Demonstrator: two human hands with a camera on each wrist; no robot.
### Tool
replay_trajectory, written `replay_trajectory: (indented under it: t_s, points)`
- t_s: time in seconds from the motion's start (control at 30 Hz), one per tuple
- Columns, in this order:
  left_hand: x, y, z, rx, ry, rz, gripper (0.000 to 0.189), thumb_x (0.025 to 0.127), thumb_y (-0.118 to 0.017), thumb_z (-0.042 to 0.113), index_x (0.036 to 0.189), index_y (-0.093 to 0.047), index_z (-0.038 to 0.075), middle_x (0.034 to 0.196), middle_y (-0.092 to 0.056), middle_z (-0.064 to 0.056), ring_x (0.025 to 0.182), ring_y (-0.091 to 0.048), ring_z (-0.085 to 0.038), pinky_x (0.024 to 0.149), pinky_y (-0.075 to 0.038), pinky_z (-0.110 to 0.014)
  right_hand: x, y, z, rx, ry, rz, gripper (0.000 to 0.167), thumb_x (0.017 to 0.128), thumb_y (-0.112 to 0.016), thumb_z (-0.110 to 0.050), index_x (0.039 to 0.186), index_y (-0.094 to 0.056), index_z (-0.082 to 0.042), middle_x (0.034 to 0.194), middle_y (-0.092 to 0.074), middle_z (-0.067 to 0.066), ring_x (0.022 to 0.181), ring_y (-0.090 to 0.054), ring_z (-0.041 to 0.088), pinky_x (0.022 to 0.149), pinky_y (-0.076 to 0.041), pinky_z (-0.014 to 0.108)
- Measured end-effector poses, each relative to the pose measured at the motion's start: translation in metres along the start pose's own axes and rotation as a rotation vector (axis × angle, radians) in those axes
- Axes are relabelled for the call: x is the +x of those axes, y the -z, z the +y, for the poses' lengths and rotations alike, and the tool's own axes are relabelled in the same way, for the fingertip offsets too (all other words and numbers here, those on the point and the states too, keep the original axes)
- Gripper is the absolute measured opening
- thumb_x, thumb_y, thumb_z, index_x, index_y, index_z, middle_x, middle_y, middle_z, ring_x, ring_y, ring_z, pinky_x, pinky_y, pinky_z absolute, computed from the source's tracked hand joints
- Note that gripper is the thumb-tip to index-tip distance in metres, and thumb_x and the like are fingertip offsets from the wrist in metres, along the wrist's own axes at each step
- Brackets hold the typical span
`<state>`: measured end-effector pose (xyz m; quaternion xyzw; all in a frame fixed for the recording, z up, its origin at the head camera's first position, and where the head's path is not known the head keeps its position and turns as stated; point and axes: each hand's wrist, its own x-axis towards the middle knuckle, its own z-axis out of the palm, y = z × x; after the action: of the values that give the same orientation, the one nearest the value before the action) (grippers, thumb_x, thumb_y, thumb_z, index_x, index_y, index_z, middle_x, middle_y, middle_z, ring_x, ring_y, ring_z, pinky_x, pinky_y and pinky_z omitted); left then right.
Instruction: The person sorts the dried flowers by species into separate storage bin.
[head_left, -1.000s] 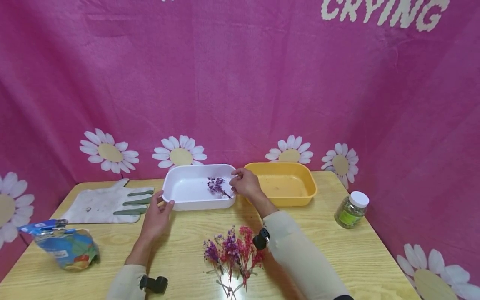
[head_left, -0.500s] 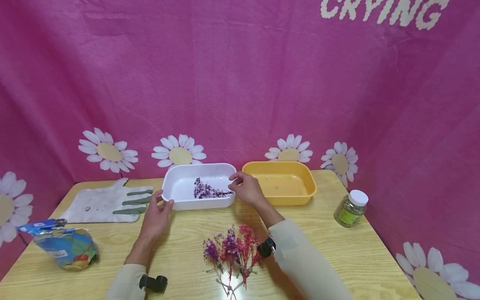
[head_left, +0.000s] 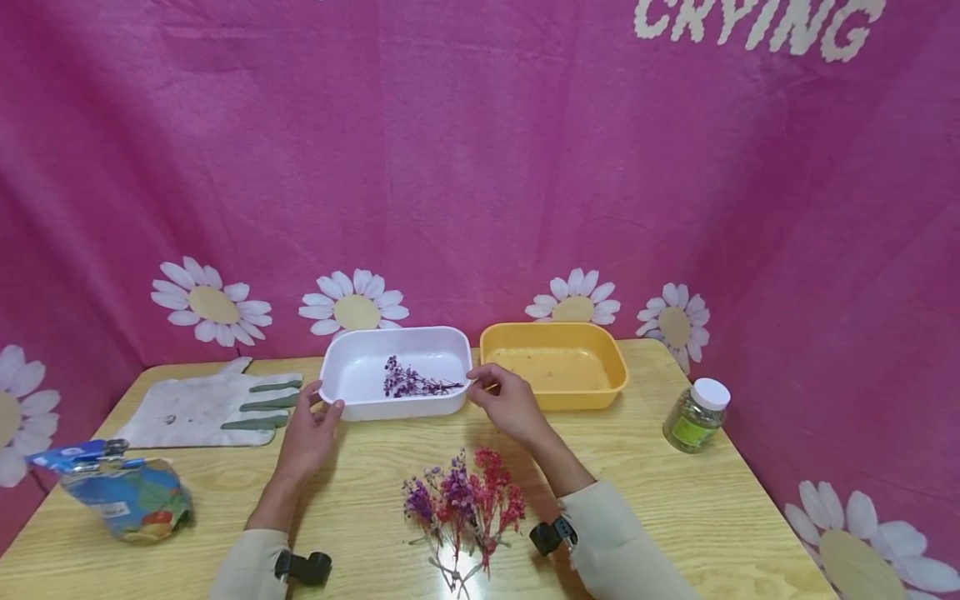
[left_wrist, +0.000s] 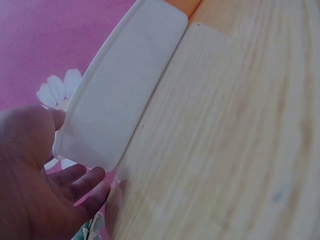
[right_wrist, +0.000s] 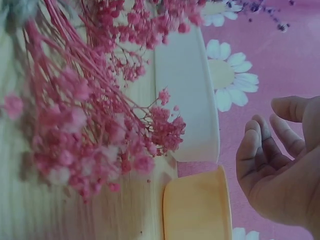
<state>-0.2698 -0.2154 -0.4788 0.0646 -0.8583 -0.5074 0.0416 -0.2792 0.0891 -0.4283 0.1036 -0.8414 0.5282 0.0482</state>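
A white basin [head_left: 405, 407] stands at the back of the table, with a purple dried-flower sprig [head_left: 412, 381] lying inside on its right half. My left hand [head_left: 311, 433] holds the basin's left front corner; in the left wrist view the thumb [left_wrist: 59, 119] is at the rim and the fingers [left_wrist: 82, 185] curve by the end wall. At the basin's right end, my right hand [head_left: 513, 404] hovers by the rim, fingers loosely bent. The right wrist view shows nothing between that hand's thumb and fingers [right_wrist: 255, 145]. Purple dried flowers [head_left: 453, 492] and pink ones [head_left: 495, 492] lie nearer me.
Against the white basin's right side stands a yellow basin [head_left: 558, 402]. A white-lidded jar [head_left: 697, 417] is at the right edge. On the left are a white and green glove [head_left: 202, 408] and a blue bag [head_left: 131, 496]. A pink curtain [head_left: 450, 167] hangs behind the table.
The purple sprig has swung flat and leftward inside the white basin. My right hand has let go of its stems and drawn back toward me over the basin's right rim. The left hand stays put.
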Motion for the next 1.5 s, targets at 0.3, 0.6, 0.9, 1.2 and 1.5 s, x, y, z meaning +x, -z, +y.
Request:
replay_trajectory:
  t_s: [0.3, 0.6, 0.9, 1.2, 1.5]
  points:
    - [0.000, 0.001, -0.001, -0.001, 0.001, -0.009, 0.061, 0.103, -0.044, 0.030, 0.152, -0.015, 0.007, 0.151, -0.033, -0.025, 0.131, -0.047, -0.042, 0.105, -0.043, -0.050, -0.021, 0.004, -0.005, 0.055, -0.015, 0.007, 0.015, 0.089, -0.068, -0.012, 0.104, -0.068, -0.011, 0.089, -0.067, 0.005, 0.075, -0.058, 0.013, 0.062, -0.047, 0.024]
    - [0.001, 0.001, 0.000, 0.010, 0.012, -0.009, 0.062, 0.103, -0.043, 0.033, 0.152, -0.015, 0.008, 0.150, -0.033, -0.025, 0.132, -0.046, -0.042, 0.107, -0.041, -0.051, -0.041, 0.005, -0.006, 0.057, -0.010, -0.028, 0.018, 0.089, -0.067, -0.009, 0.107, -0.067, -0.012, 0.091, -0.068, 0.004, 0.080, -0.059, 0.013, 0.064, -0.048, 0.023]
    - [-0.001, 0.001, 0.000, 0.013, 0.033, -0.015, 0.064, 0.103, -0.043, 0.034, 0.153, -0.012, 0.010, 0.152, -0.031, -0.025, 0.135, -0.042, -0.042, 0.111, -0.037, -0.053, -0.063, 0.007, 0.001, 0.085, -0.034, -0.067, 0.016, 0.090, -0.066, -0.010, 0.106, -0.066, -0.012, 0.094, -0.068, 0.007, 0.082, -0.060, 0.015, 0.067, -0.049, 0.023]
    - [-0.001, -0.001, 0.001, 0.022, 0.040, -0.017, 0.063, 0.103, -0.042, 0.032, 0.154, -0.012, 0.009, 0.152, -0.031, -0.026, 0.136, -0.041, -0.043, 0.112, -0.035, -0.053, -0.084, 0.010, 0.008, 0.068, -0.040, -0.130, 0.017, 0.091, -0.066, -0.014, 0.108, -0.065, -0.011, 0.093, -0.068, 0.007, 0.080, -0.062, 0.015, 0.065, -0.051, 0.022]
    - [-0.003, 0.000, 0.004, 0.022, 0.053, -0.026, 0.064, 0.104, -0.040, 0.035, 0.154, -0.010, 0.010, 0.152, -0.030, -0.025, 0.136, -0.040, -0.043, 0.112, -0.035, -0.053, -0.106, 0.005, 0.009, 0.059, -0.041, -0.183, 0.022, 0.087, -0.069, -0.017, 0.108, -0.065, -0.009, 0.091, -0.066, 0.004, 0.075, -0.059, 0.010, 0.064, -0.049, 0.021]
